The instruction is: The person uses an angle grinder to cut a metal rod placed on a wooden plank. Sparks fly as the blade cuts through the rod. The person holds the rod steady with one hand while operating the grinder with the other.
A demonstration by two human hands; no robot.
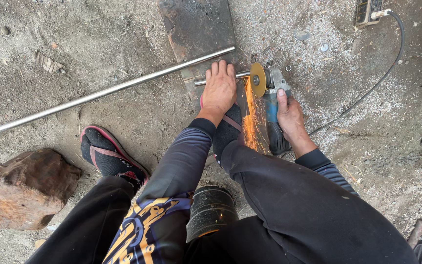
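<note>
Cut in progress: left hand [219, 88] presses flat, fingers spread, on steel rod [103, 92] over rusty plate [199, 29]; right hand [289, 116] wraps angle grinder [269, 98], disc biting rod end, sparks flying near (toward foot); next calls for steady downward feed

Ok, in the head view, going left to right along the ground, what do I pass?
Reddish-brown rock → sandalled foot → left hand pressing the short metal tube → grinder disc → right hand on the angle grinder → black power cord.
</note>
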